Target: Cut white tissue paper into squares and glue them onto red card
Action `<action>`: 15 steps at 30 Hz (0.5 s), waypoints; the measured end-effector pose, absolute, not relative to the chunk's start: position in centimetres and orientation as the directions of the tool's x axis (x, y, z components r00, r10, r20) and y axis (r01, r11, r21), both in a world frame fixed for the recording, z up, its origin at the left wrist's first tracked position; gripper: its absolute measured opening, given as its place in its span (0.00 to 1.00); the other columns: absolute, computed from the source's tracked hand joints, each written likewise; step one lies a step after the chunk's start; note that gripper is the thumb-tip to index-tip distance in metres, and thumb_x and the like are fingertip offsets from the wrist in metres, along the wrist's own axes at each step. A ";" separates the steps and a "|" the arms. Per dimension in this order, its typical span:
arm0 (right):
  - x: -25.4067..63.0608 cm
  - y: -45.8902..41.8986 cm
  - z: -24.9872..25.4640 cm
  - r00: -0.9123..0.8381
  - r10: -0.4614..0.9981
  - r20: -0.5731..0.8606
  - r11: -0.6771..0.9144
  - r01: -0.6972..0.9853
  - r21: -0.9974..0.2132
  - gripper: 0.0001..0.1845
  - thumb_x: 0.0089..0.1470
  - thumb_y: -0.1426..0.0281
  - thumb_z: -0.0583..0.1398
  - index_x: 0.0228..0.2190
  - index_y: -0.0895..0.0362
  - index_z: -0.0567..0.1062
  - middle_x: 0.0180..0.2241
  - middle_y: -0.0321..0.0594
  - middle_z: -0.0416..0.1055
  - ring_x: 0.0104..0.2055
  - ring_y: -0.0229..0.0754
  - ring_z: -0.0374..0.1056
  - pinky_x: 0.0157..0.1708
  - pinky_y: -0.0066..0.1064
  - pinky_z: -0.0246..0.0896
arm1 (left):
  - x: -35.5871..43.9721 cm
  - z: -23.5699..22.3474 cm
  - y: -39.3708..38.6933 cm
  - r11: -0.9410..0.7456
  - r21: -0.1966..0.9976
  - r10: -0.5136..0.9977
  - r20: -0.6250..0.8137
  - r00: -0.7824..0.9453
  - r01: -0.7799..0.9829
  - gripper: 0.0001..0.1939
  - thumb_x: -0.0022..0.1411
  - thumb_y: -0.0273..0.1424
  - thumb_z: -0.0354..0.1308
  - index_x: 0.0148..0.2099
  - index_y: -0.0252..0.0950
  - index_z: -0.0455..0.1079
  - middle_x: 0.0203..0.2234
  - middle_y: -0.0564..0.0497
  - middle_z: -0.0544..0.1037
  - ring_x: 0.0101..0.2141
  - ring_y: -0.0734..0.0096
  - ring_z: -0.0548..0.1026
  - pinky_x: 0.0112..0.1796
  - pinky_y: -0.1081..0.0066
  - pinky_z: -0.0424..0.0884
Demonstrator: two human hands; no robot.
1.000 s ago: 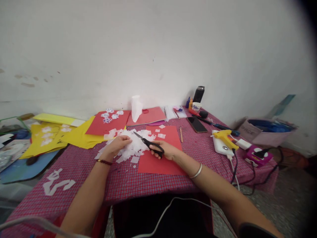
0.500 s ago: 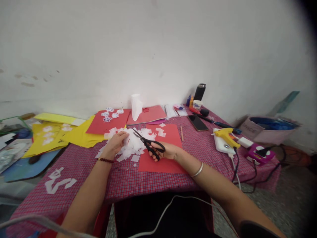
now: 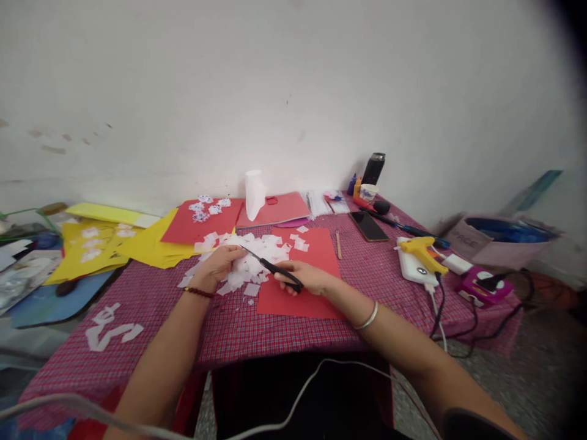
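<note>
Paper scraps (image 3: 238,278) lie on the tablecloth (image 3: 367,269) (some on a sheet (image 3: 293,305)), left of the phone (image 3: 369,226) and glue gun (image 3: 422,252)

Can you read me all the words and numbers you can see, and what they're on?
"PACE": on the pale box at the right; slightly blurred.
Purple plug adapter: markings too small to read.
Yellow paper: dark marks, too blurred to tell if they're writing.

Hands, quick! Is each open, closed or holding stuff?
Left hand: by white paper scraps; can't tell if holding any.
Right hand: closed, holding black scissors.
</note>
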State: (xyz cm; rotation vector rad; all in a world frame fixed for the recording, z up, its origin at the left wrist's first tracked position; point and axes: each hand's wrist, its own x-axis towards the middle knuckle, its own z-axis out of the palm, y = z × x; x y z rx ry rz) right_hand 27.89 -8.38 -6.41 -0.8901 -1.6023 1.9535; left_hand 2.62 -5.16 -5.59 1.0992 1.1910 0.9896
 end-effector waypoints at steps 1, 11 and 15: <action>27.9 -8.3 -6.5 -0.680 0.708 -0.189 -0.208 0.055 -0.977 0.23 0.50 0.58 0.68 0.43 0.59 0.73 0.21 0.30 0.68 0.17 0.28 0.62 0.16 0.19 0.59 | 2.5 -5.6 -5.1 0.196 0.981 0.973 -0.193 0.123 -0.013 0.12 0.43 0.33 0.69 0.23 0.34 0.69 0.15 0.54 0.70 0.16 0.75 0.65 0.18 0.74 0.60; 28.3 -7.3 -7.1 -0.632 0.752 -0.190 -0.290 -0.058 -0.955 0.22 0.47 0.55 0.69 0.30 0.59 0.69 0.20 0.31 0.69 0.15 0.28 0.60 0.11 0.19 0.55 | 0.3 -4.8 -5.8 0.200 0.973 0.961 -0.218 0.168 0.116 0.10 0.40 0.29 0.71 0.26 0.31 0.74 0.19 0.52 0.73 0.19 0.76 0.67 0.21 0.76 0.61; 28.5 -7.2 -6.9 -0.645 0.736 -0.206 -0.355 -0.109 -0.928 0.25 0.45 0.54 0.70 0.34 0.58 0.68 0.22 0.32 0.71 0.17 0.30 0.64 0.13 0.20 0.59 | 0.3 -5.0 -5.5 0.138 0.989 0.984 -0.143 0.106 0.055 0.10 0.41 0.27 0.68 0.24 0.32 0.70 0.18 0.56 0.70 0.20 0.78 0.66 0.22 0.78 0.62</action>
